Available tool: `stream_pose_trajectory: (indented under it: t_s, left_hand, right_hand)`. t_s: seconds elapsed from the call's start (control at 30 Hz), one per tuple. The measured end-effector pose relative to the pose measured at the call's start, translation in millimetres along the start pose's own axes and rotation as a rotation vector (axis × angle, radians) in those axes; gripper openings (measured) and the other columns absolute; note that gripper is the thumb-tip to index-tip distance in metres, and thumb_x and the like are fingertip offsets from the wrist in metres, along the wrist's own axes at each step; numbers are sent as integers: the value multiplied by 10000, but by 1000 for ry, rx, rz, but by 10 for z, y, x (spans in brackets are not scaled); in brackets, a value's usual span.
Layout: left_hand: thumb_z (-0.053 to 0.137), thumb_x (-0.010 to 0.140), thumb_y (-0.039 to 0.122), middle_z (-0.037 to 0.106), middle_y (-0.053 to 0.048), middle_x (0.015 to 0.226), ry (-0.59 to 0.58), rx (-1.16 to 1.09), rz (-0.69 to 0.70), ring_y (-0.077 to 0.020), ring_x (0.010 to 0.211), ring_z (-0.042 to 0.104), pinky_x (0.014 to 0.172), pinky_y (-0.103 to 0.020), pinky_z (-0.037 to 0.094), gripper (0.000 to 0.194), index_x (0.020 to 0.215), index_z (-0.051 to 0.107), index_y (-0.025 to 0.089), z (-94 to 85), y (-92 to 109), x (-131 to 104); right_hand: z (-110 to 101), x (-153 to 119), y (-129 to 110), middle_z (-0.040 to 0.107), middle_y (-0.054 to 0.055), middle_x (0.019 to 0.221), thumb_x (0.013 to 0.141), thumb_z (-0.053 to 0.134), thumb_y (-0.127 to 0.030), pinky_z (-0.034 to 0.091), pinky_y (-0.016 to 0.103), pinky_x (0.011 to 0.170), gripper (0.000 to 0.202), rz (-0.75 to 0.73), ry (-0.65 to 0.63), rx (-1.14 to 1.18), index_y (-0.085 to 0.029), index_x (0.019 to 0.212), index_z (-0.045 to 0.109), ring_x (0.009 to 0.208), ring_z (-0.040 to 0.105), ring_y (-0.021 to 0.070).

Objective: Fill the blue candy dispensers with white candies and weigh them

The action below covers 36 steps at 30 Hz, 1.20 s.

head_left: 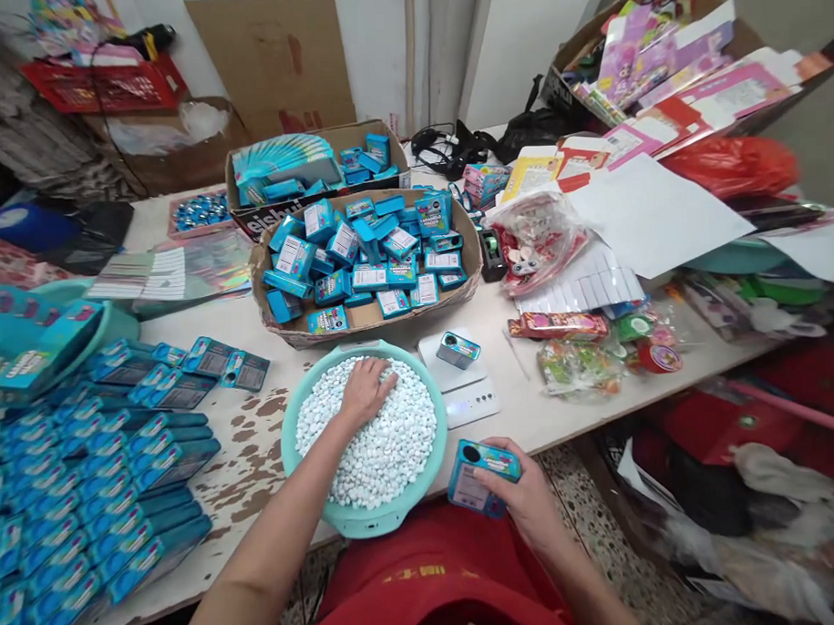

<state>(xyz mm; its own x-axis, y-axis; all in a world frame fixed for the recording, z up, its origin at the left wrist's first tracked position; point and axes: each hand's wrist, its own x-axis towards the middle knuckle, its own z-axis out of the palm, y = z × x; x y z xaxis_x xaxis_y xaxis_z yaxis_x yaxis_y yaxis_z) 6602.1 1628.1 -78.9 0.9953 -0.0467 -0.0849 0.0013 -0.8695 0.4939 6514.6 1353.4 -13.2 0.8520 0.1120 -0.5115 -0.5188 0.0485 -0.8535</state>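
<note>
My left hand (367, 387) lies on the heap of small white candies (377, 460), fingers stretched out and the tips partly sunk among them. The candies fill a turquoise plastic basin (432, 467) at the table's front edge. In my right hand (525, 486) is a small blue candy box (472, 479), held over the edge to the right of the basin. A dark round opening shows in the top of that box. Beside the basin, another blue box (459, 347) stands on a white scale (471, 402).
Stacked blue boxes (123, 505) fill the table's left side. Behind the basin, a cardboard tray (301, 335) is heaped with blue boxes. Wrapped sweets (576, 366), a white sheet (660, 213) and a carton of packaging (566, 98) lie to the right.
</note>
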Motion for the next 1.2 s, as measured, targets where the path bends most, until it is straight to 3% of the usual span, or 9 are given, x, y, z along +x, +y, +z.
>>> stream_pose_trajectory:
  t_s: [0.2,0.33,0.43,0.6,0.73,0.93,1.1,1.2]
  left_hand:
    - [422,852,479,623,-92,982,-99,98,-133,-273,961,537,806,-377,412,357,988,618,213,24,117,-199]
    - [480,807,403,646,-59,850,23,-22,-292,-241,817,581,702,-324,405,231,834,633,233,-22,106,-328]
    - [555,736,400,594,-14,659,131,-353,-441,-196,688,565,636,-283,399,192,699,604,218,-71,103,-380]
    - [642,646,413,495,44,575,131,-1297,-674,-77,416,402,395,-195,254,269,715,508,190,-313,219,-486]
    - [644,619,314,504,39,588,156,-1689,-644,-68,430,433,391,-180,283,243,737,470,192,-594,453,-576]
    - [608,678,331,538,19,650,445,-1655,-449,-128,602,580,557,-259,468,194,707,486,183,-706,760,-598]
    - [624,706,325,530,43,607,595,-1574,-446,-119,577,586,575,-257,472,209,681,476,180,-703,812,-571]
    - [636,715,321,513,54,560,626,-1547,-446,-112,524,567,546,-247,460,208,691,485,180,-724,830,-547]
  right_hand:
    - [346,-226,150,664,-1,736,571,792,-392,516,293,629,434,36,-132,-75,-194,903,595,643,603,160]
    - [443,-208,68,658,-13,715,563,791,-382,517,283,617,431,13,-109,-67,-199,899,592,625,596,149]
    - [489,-132,-56,651,-17,719,575,777,-397,518,283,603,420,-26,-72,-93,-208,898,587,628,595,154]
    - [651,46,-239,653,11,823,622,761,-406,508,299,667,406,-208,-35,-252,-201,930,592,724,609,177]
    - [872,180,-303,630,44,913,677,740,-346,479,332,784,300,-511,-40,-517,-208,910,613,878,602,213]
    - [1194,290,-298,631,47,948,700,709,-218,473,355,805,265,-637,-125,-744,-231,945,608,934,591,234]
    - [1254,303,-339,631,43,935,687,732,-234,474,357,795,286,-637,-119,-774,-234,943,603,922,591,238]
    - [1249,297,-377,632,45,937,678,741,-232,470,355,800,297,-640,-108,-766,-226,941,604,927,591,238]
